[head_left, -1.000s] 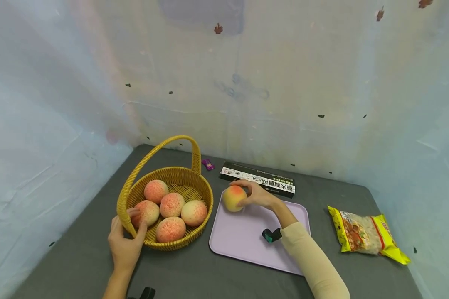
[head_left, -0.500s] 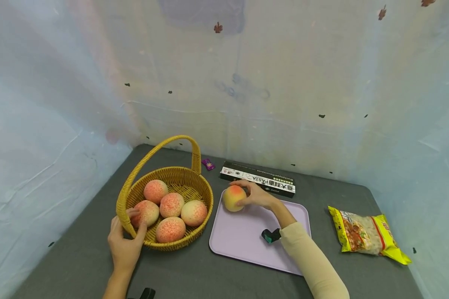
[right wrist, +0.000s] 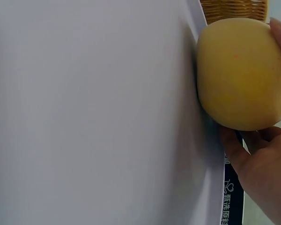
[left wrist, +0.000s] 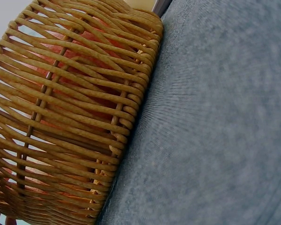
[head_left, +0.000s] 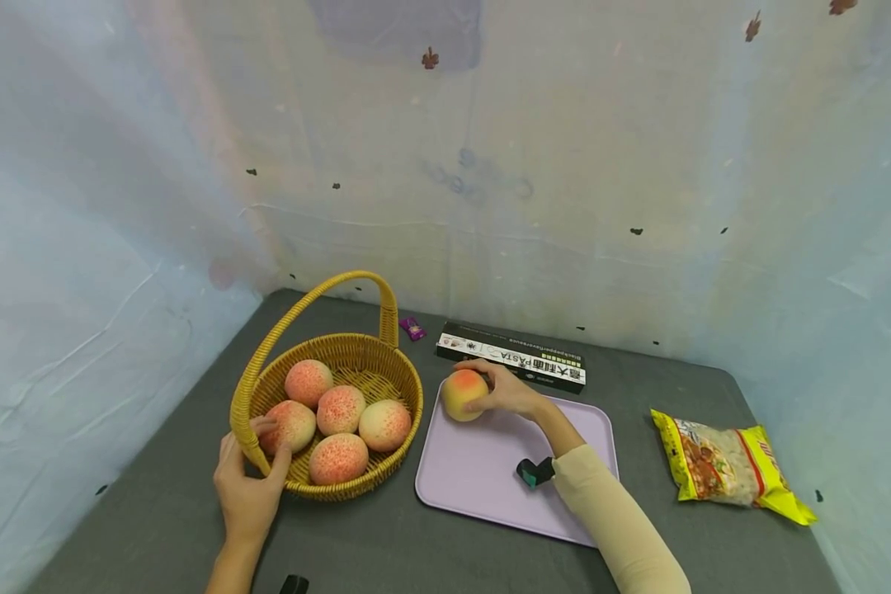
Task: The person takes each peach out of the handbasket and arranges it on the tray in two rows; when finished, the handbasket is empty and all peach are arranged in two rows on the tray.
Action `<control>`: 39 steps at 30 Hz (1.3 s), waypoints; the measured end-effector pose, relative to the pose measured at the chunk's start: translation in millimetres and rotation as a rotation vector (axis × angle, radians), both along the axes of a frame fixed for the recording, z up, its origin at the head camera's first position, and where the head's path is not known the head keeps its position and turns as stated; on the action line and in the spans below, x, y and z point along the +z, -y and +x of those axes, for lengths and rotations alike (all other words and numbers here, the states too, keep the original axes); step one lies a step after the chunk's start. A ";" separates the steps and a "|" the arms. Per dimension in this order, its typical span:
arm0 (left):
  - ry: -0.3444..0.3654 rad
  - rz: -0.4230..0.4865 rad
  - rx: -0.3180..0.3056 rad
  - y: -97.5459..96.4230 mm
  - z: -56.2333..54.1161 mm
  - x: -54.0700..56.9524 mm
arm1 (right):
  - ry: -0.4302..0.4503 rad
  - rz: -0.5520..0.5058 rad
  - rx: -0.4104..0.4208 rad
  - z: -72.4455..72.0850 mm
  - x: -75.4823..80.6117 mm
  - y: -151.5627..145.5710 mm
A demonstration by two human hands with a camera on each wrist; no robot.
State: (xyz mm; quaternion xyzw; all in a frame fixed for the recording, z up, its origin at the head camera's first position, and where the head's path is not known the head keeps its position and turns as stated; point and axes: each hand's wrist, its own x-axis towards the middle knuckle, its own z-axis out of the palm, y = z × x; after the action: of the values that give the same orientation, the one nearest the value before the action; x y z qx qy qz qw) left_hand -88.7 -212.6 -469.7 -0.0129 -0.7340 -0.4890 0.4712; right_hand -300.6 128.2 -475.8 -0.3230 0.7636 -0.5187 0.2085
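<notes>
My left hand [head_left: 248,487] grips the near left rim of a yellow wicker basket [head_left: 327,493], fingers over the edge near the handle's base. Inside the basket lie several speckled pink-and-cream peaches [head_left: 339,459]. In the left wrist view the woven side [left wrist: 70,103] fills the left half, and the fingers barely show at the lower left. My right hand [head_left: 510,391] holds a yellow peach with a red top [head_left: 462,396] at the far left corner of a lilac tray [head_left: 483,487]. In the right wrist view, thumb and fingers are around the yellow peach [right wrist: 241,77], right beside the tray's edge.
A black-and-white pasta box [head_left: 512,356] lies just behind the tray. Between it and the basket is a small purple wrapped candy [head_left: 412,328]. A yellow food packet [head_left: 728,464] lies on the right side of the grey table [head_left: 371,544]. Pale sheeting [head_left: 549,165] surrounds the table.
Hardly anything differs. Both hands keep their places, the left on the basket rim and the right on the yellow peach; the right wrist shifts very slightly to the left.
</notes>
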 end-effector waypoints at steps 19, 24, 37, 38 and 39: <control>-0.012 -0.003 0.021 5.2 5.0 -4.4 | -0.008 -0.033 0.027 -0.8 16.1 9.9; -0.031 0.006 0.020 5.7 3.2 -4.5 | -0.033 -0.074 0.090 -0.9 37.1 25.7; -0.051 0.000 -0.011 2.2 1.1 -1.4 | -0.162 0.153 0.426 4.8 86.6 87.6; -0.058 -0.003 -0.016 2.1 0.6 -1.1 | -0.161 0.161 0.445 5.2 89.0 93.1; -0.064 -0.005 -0.020 2.0 0.0 -0.9 | -0.159 0.169 0.456 6.0 91.7 98.7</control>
State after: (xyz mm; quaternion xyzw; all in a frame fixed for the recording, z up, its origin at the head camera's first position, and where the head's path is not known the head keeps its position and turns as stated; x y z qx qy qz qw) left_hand -88.8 -214.6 -470.6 -0.0371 -0.7196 -0.4912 0.4893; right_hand -294.6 29.5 -384.1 -0.5082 0.7255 -0.3657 0.2856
